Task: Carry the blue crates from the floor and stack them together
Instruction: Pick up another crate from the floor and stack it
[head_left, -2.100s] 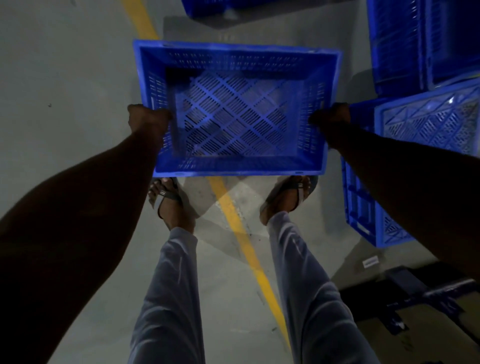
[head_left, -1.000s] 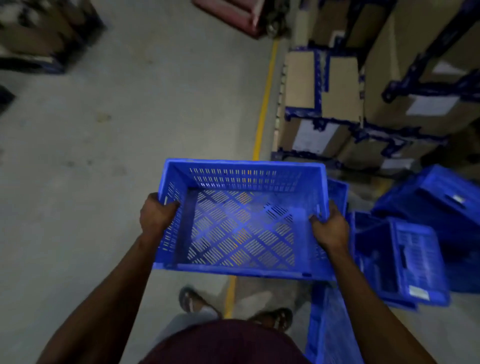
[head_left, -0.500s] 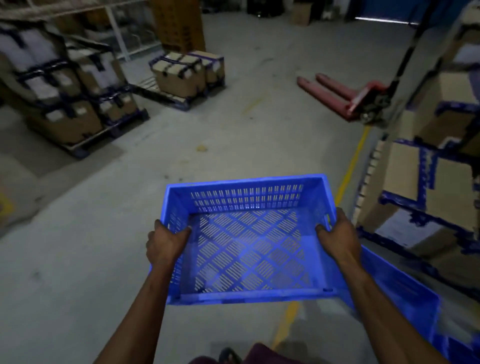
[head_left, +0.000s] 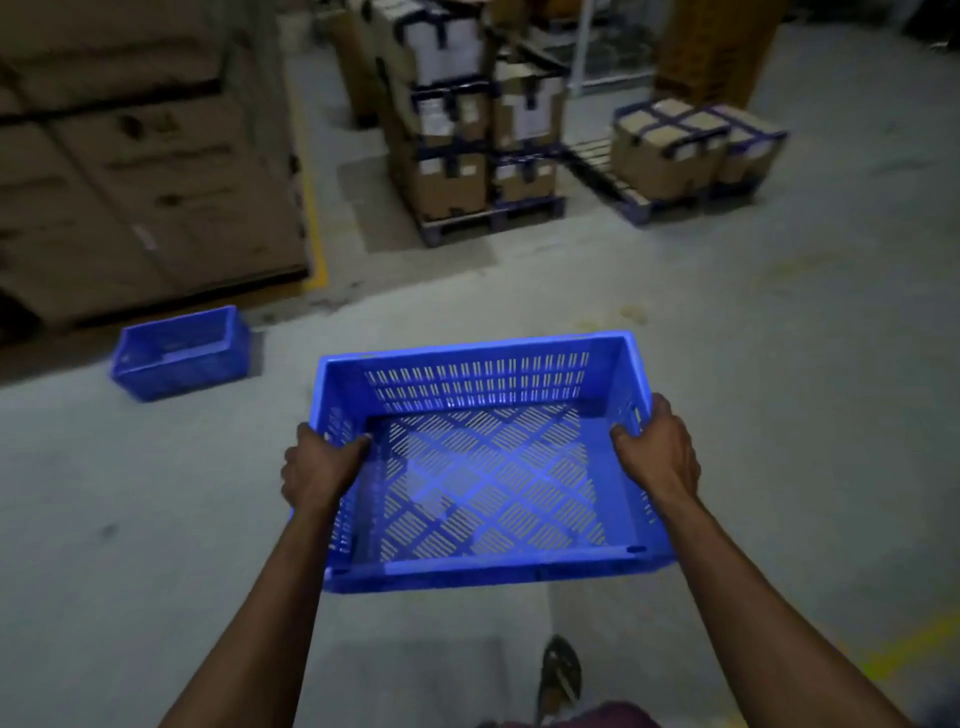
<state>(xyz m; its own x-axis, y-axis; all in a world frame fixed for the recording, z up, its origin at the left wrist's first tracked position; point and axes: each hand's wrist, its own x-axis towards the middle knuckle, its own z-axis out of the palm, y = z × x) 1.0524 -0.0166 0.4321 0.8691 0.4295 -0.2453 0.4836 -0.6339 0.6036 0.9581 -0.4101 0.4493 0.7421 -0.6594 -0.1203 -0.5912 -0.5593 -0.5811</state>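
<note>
Carrying crate (head_left: 483, 467) over concrete floor (head_left: 779, 364).

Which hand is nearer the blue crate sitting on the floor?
Left. The left hand grips the carried crate on the side facing the floor crate; the right hand holds the far side.

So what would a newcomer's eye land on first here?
The bright blue perforated crate at centre, held off the floor by the left hand and right hand on its side walls. Then the smaller blue crate on the floor at left, and strapped cartons on pallets behind.
</note>
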